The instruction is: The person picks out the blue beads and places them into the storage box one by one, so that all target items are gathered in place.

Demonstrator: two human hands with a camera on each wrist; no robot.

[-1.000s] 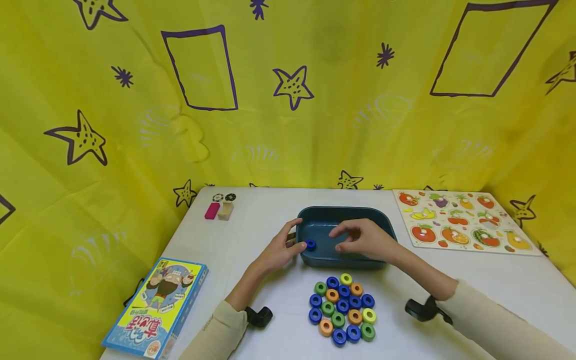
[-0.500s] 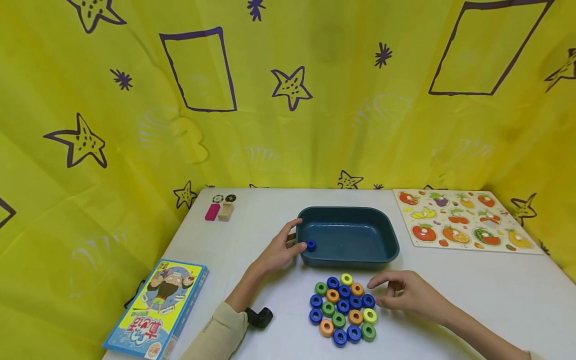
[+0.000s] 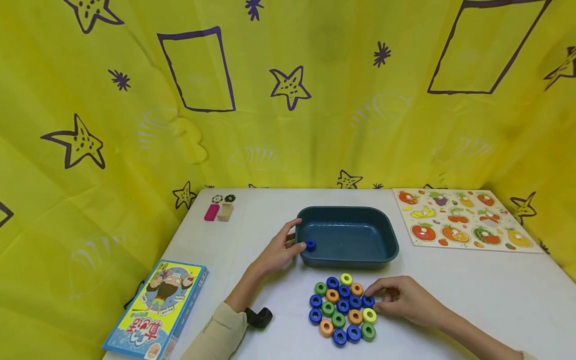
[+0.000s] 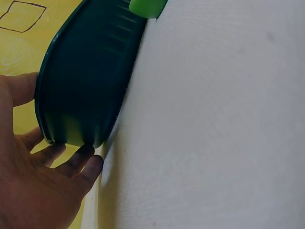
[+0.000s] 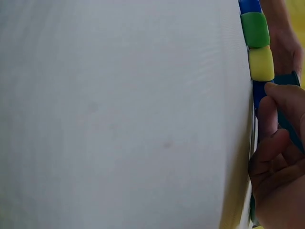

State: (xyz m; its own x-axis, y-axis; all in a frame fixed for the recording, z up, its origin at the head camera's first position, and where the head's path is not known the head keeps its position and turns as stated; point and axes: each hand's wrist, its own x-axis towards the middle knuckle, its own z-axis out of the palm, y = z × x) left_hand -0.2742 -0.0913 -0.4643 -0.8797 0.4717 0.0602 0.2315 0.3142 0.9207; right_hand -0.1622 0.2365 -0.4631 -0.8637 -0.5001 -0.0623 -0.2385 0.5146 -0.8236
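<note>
- Currently, the blue ring (image 3: 368, 303) being handled is on the white table (image 3: 261, 220), at the right edge of the ring cluster (image 3: 343, 310).
- The right hand (image 3: 405, 299) pinches that ring between thumb and forefinger, its other fingers curled toward the palm.
- An inner blue ring (image 3: 355, 305) and a yellow ring (image 3: 369, 320) are just beside it, so a square grip on the sides, fingertips clear of both neighbours, looks safest; lifting straight up before any sideways travel should avoid dragging them.
- Behind the cluster is the dark teal tray (image 3: 351, 245). The left hand (image 3: 276, 253) holds its left end, thumb over the rim, fingertips against the outer wall; a light, steady hold is probably enough to stop it sliding.
- Inside the tray, right by that thumb, is a lone blue ring (image 3: 310, 245).
- Farther out are a cartoon game box (image 3: 159, 305) at left, a pink block (image 3: 212, 212) at the back left, and a fruit puzzle board (image 3: 441, 211) at the back right.
</note>
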